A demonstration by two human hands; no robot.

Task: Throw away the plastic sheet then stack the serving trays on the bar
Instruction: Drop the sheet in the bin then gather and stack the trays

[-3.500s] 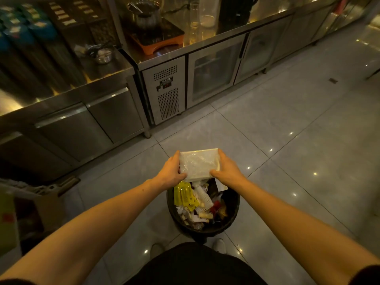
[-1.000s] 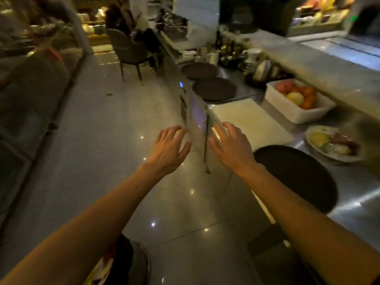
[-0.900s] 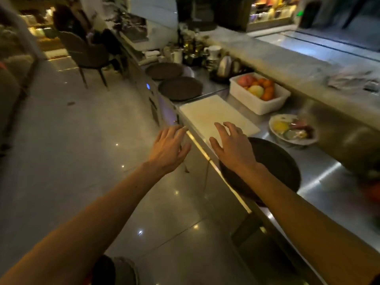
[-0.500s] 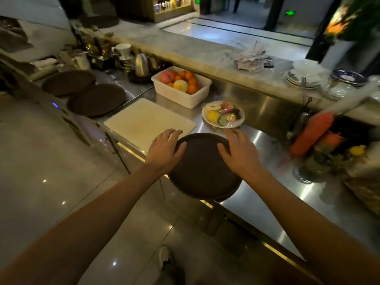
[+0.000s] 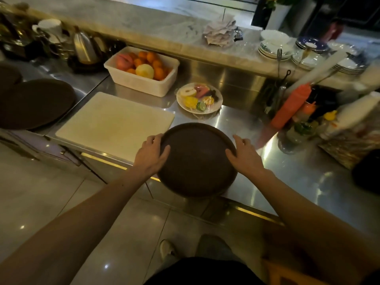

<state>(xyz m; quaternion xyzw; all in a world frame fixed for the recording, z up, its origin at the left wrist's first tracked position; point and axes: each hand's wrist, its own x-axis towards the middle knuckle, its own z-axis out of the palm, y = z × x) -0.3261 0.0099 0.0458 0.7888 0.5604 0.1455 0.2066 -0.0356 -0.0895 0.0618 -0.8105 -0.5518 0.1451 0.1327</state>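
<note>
A round dark brown serving tray [image 5: 197, 161] lies at the front edge of the steel counter [image 5: 304, 182], partly overhanging it. My left hand [image 5: 151, 155] grips its left rim and my right hand [image 5: 244, 156] grips its right rim. A second round brown tray [image 5: 33, 102] rests on the counter at the far left, and the edge of a third tray [image 5: 8, 74] shows behind it. The plastic sheet is not in view.
A white cutting board [image 5: 115, 122] lies left of the held tray. Behind it stand a white tub of fruit [image 5: 141, 70] and a wrapped plate of cut fruit [image 5: 199, 97]. An orange squeeze bottle [image 5: 292, 108] and stacked plates [image 5: 275, 48] are on the right.
The plastic sheet held over the bin is gone from my hands. I have turned to the counter, and both hands have come onto the rims of the nearest brown tray.
</note>
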